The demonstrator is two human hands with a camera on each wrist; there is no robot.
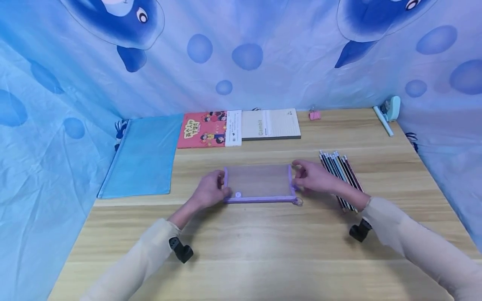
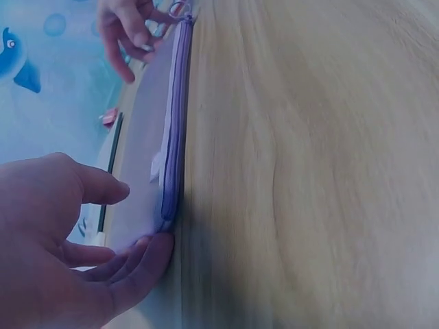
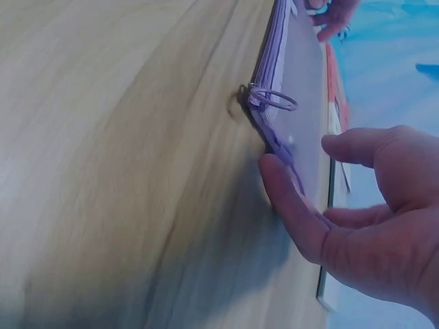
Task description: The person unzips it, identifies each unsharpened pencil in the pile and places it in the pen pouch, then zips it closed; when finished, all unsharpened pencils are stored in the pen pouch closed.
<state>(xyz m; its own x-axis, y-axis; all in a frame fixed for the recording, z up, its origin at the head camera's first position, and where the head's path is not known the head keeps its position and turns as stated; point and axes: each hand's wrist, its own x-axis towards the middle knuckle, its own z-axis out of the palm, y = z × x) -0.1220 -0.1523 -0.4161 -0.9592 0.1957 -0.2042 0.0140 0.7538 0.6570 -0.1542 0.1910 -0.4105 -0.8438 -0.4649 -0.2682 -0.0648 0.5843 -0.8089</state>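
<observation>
A zippered pouch with purple trim [image 1: 260, 180] lies flat on the table [image 1: 241, 251], its zip [image 1: 260, 200] along the near edge. The left hand [image 1: 209, 189], fingers parted, touches its left end; the right hand [image 1: 314, 177], fingers also spread, is at its right end. Pencils [image 1: 340, 167] lie partly beneath the right forearm [image 1: 352, 195]; a notebook [image 1: 271, 124] lies beyond the pouch.

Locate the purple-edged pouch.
In the head view, the pouch lies on the table between the left hand and the right hand, left of the pencils.
</observation>
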